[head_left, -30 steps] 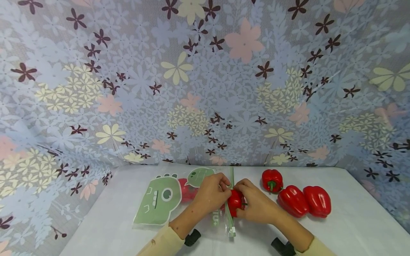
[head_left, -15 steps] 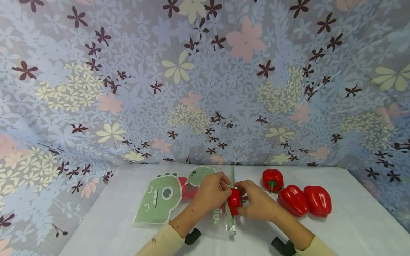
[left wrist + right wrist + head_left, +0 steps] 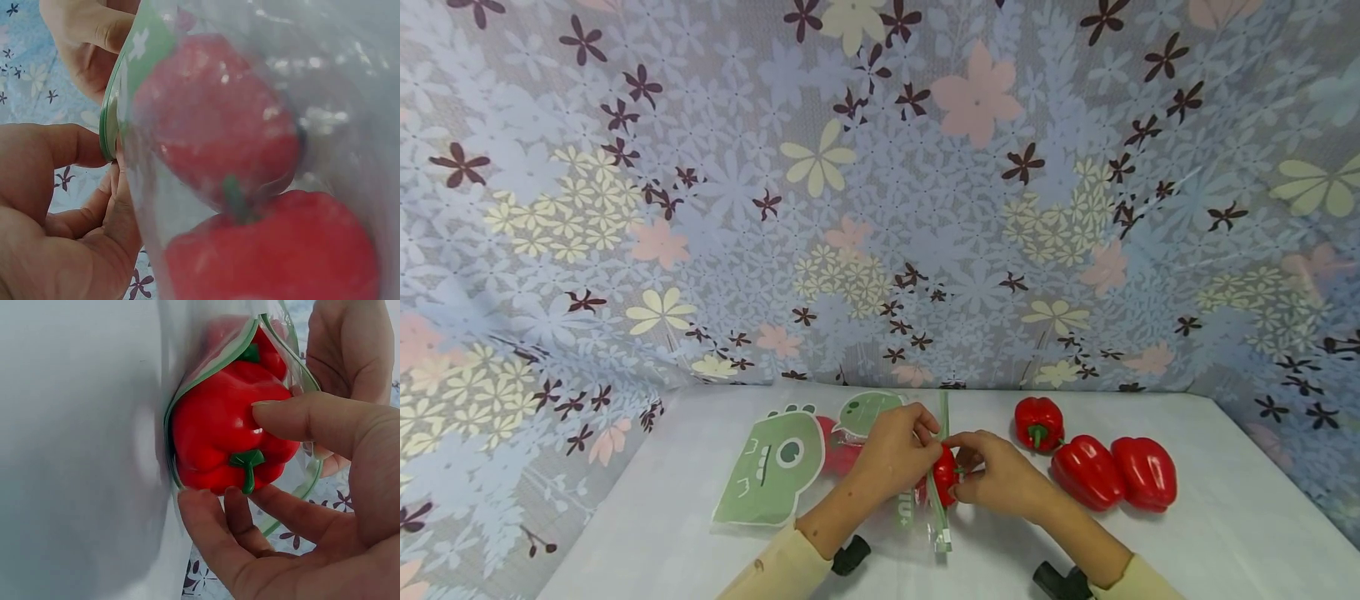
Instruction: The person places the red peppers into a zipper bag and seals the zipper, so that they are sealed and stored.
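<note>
A clear zip bag point(image 3: 767, 479) with green cartoon prints lies on the table, its green-edged mouth facing right. My left hand point(image 3: 895, 450) pinches the mouth's edge between thumb and fingers. A red bell pepper point(image 3: 228, 419) with a green stem sits within the parted mouth, stem end outward. The right hand point(image 3: 1000, 477) holds it near the stem, thumb point(image 3: 287, 415) on one side and fingers below. Deeper inside, through the plastic, the left wrist view shows two more red peppers, one upper point(image 3: 219, 119) and one lower point(image 3: 275, 256).
Right of the hands are three loose red bell peppers: one with its green stem showing point(image 3: 1037, 423) farther back, and two side by side, a left one point(image 3: 1084, 472) and a right one point(image 3: 1142, 472). Flowered cloth point(image 3: 880, 208) rises behind the white table point(image 3: 1225, 533).
The bell pepper has moved left, deeper into the bag's mouth, and the right hand's fingers have shifted toward its stem end. The left hand keeps its place at the edge.
</note>
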Available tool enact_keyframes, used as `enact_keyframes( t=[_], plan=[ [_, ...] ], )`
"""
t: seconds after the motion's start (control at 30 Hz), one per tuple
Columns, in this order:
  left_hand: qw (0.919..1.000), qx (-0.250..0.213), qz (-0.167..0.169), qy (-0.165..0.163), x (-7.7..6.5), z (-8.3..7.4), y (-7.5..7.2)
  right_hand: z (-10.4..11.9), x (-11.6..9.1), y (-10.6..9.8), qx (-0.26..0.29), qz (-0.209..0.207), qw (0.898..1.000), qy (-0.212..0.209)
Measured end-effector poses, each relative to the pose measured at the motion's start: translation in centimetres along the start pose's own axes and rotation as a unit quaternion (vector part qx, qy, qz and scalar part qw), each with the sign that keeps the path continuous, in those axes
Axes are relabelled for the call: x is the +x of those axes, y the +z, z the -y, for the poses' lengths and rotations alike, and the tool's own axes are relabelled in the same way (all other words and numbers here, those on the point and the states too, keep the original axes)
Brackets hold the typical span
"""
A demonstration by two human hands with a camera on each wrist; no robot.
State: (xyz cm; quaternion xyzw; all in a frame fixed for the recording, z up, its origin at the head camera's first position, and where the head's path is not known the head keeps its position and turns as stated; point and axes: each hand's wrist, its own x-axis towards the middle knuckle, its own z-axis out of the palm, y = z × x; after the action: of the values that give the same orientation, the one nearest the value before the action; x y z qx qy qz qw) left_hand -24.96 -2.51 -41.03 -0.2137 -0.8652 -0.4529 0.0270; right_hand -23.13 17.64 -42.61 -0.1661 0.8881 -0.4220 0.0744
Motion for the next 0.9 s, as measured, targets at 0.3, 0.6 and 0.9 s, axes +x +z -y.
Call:
enact_keyframes(
  t=[0.3,0.6,0.9],
  plan=[
    [0.9999,-0.004,-0.009,-0.008,0.0,0.0,-0.1,-0.8,0.4,0.4,0.051,0.032,0.998,-0.003],
    [0.9997,-0.013,-0.013,-0.016,0.2,0.1,0.1,-0.9,0.2,0.6,0.067,0.026,0.997,-0.001],
    [0.9993,-0.022,-0.018,-0.023,0.3,0.2,0.1,-0.8,0.0,1.1,0.059,0.006,0.998,-0.029]
  ],
)
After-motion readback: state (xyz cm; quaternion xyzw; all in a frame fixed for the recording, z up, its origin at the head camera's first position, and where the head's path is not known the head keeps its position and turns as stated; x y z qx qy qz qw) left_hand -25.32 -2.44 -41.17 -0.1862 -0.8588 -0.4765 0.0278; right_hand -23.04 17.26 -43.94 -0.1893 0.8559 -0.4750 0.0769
